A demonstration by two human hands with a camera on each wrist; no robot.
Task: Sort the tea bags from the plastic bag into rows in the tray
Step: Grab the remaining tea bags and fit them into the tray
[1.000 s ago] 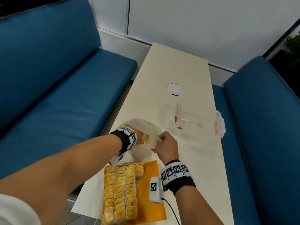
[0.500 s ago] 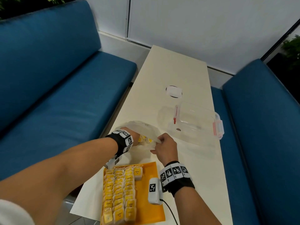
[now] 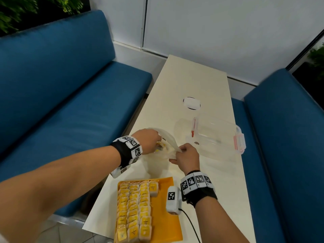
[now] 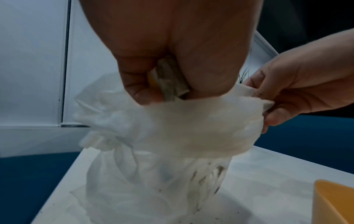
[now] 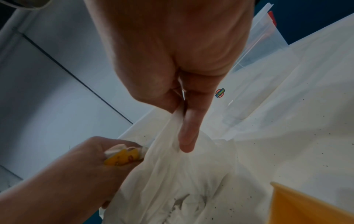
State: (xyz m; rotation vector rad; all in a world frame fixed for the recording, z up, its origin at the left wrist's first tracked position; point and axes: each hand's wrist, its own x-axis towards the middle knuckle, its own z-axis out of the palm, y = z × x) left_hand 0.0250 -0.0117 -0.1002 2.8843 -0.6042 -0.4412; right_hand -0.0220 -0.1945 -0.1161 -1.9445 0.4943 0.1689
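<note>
A: What sits in the yellow tray [image 3: 168, 223]?

B: Tea bags in the tray [image 3: 134, 210], packed into three full rows along its left side; a fourth row holds a single bag at the far end; the right part of the tray floor is bare yellow; the tray lies at the near end of the table [image 3: 198, 85].

A: And the plastic bag [image 3: 169, 146]?

B: It stands on the table just beyond the tray, thin, white and crumpled; the left wrist view shows dark specks through its lower folds, though I cannot tell how much it holds; its mouth is pulled open between the two hands.

A: How are the fingers?

B: The right hand [image 3: 187, 157] pinches the rim of the plastic bag between thumb and fingers [image 5: 186, 128], clamped on the film; the left hand [image 3: 149, 141] is at the mouth of the bag, its fingers [image 4: 138, 84] curled tight round a small bunch of tea bags [image 5: 122, 156]; yellow tags and pale paper show inside the fist.

A: Any other containers?

B: A clear plastic box [image 3: 217, 135] with pink clasps lies on the table to the right of the plastic bag, apart from it; a small sticker shows on its near side; blue benches [image 3: 70, 102] flank the table.
</note>
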